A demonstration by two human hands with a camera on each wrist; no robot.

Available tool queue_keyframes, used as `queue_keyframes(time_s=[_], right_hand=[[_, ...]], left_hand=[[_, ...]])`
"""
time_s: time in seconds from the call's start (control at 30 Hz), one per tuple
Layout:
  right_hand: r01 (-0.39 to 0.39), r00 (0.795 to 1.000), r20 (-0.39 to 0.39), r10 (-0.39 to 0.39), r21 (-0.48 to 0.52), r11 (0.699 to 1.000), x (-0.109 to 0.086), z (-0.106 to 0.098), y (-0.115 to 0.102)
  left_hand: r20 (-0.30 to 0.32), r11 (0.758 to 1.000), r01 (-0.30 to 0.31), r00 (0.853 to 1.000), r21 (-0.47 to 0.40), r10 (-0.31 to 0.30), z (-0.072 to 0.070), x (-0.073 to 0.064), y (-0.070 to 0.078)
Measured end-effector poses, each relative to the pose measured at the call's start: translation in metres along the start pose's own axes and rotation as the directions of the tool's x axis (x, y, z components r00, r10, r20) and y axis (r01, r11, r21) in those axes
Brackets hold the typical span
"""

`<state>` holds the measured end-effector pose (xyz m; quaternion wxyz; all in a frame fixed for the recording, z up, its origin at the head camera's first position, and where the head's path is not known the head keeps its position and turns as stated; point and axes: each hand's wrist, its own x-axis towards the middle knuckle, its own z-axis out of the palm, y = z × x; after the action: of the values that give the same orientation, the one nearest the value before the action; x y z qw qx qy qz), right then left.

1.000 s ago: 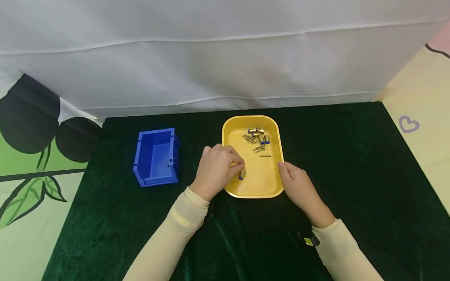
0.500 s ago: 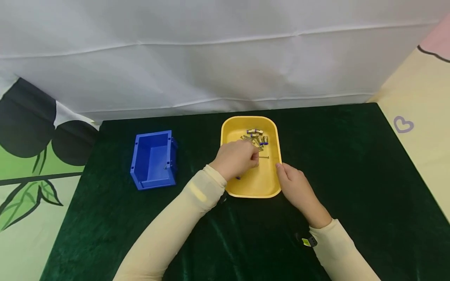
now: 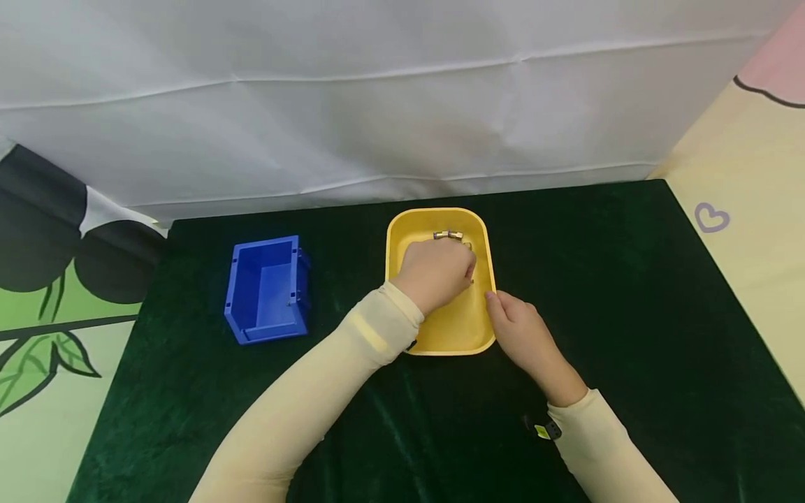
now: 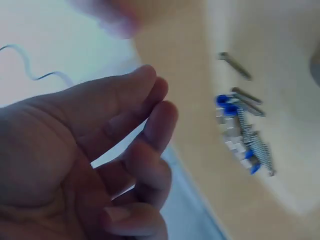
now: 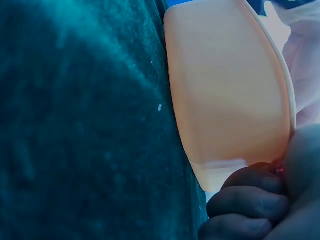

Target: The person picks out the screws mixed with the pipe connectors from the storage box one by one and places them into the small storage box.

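Observation:
The yellow tray [image 3: 462, 339] holds brass pipe fittings [image 3: 448, 235] with blue rings and several screws [image 4: 257, 145], loosely grouped in the left wrist view. My left hand [image 3: 438, 271] is over the tray and hides most of these parts in the head view. Its fingers are loosely bent in the left wrist view, thumb and fingertips close together, with nothing seen between them. My right hand [image 3: 525, 332] grips the tray's right rim, thumb on top and fingers curled [image 5: 250, 200] against the outer wall.
An open blue bin [image 3: 267, 290] stands left of the tray on the dark green cloth [image 3: 597, 258]. A white curtain [image 3: 352, 126] hangs behind the table's far edge.
My left hand has moved forward and right across the tray, from beside a fitting near its left edge to over the parts. The right hand has kept its grip on the rim.

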<state>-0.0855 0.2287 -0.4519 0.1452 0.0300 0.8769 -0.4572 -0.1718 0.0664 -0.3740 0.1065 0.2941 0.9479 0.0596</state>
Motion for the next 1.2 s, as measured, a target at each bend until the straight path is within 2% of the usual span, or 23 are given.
queue_keyframes(time_s=[0.1, 0.17, 0.3, 0.47, 0.63, 0.73, 0.97, 1.2], right_hand=[[0.002, 1.0, -0.009, -0.002, -0.007, 1.0, 0.0, 0.001, 0.001], [0.002, 1.0, -0.01, -0.002, -0.016, 1.0, 0.001, 0.001, 0.001], [0.01, 1.0, -0.014, -0.01, -0.03, 1.0, 0.003, 0.002, 0.0], [0.024, 1.0, -0.018, -0.025, -0.033, 0.999, 0.004, 0.001, -0.001], [0.012, 1.0, -0.01, -0.012, -0.028, 1.0, 0.003, 0.001, 0.0], [0.002, 1.0, -0.007, -0.002, -0.022, 1.0, 0.003, 0.001, 0.0], [0.004, 1.0, -0.003, -0.004, -0.017, 1.0, 0.003, 0.0, -0.002], [0.0, 1.0, 0.008, 0.0, 0.0, 1.0, 0.001, 0.002, -0.001]], left_hand=[[-0.027, 0.996, 0.018, 1.0, 0.082, -0.016, 0.011, 0.011, 0.0], [-0.031, 0.994, 0.038, 0.999, 0.101, -0.035, 0.018, 0.017, -0.002], [-0.011, 0.994, 0.075, 0.997, 0.085, -0.074, 0.032, 0.024, -0.009], [-0.001, 0.995, 0.087, 0.996, 0.054, -0.087, 0.047, 0.03, -0.013], [0.0, 0.996, 0.086, 0.996, 0.035, -0.086, 0.052, 0.031, -0.013], [0.009, 0.996, 0.087, 0.996, -0.004, -0.087, 0.048, 0.028, -0.013], [0.004, 0.986, 0.094, 0.996, -0.14, -0.094, 0.018, 0.011, -0.013], [-0.078, 0.964, 0.104, 0.989, -0.245, -0.127, -0.007, -0.014, -0.017]])
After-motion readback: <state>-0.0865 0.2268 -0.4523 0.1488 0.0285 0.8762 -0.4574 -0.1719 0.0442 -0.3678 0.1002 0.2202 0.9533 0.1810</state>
